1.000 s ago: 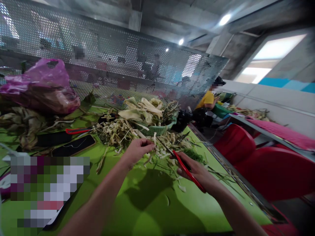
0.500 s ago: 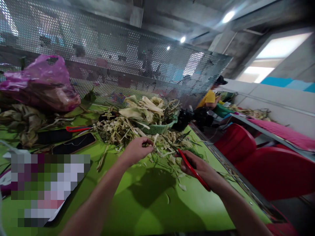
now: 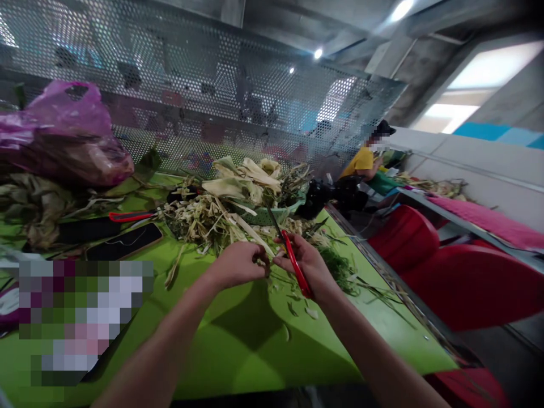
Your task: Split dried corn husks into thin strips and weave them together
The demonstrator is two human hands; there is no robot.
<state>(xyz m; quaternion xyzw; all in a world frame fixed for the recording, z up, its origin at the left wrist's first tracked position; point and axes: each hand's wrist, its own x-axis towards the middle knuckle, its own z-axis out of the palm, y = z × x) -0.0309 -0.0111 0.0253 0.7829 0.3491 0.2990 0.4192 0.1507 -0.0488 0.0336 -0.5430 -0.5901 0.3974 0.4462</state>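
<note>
My right hand (image 3: 309, 265) is closed round red-handled scissors (image 3: 294, 262), whose dark blades point up and away toward the basket. Just left of it, my left hand (image 3: 243, 264) has its fingers curled together, and whatever lies between them is too small to make out. A pale strip of dried husk (image 3: 257, 237) reaches toward the gap between my hands. Beyond them, a heap of dry plant scraps (image 3: 199, 218) surrounds a green basket (image 3: 272, 215) piled with pale husks (image 3: 244, 178). Small clippings (image 3: 311, 313) lie on the green table (image 3: 238, 362) below my hands.
On the left are a purple plastic bag (image 3: 80, 141), a phone (image 3: 125, 242) and a red-and-black tool (image 3: 131, 216). Green shreds (image 3: 340, 269) lie right of my hands. A perforated metal screen (image 3: 178, 107) stands behind. Red chairs (image 3: 476, 289) and a person in yellow (image 3: 361, 161) are at right.
My right hand has moved left and slightly up with the scissors, close to my left hand. The scissor blades now point up toward the basket. The green shreds show more fully.
</note>
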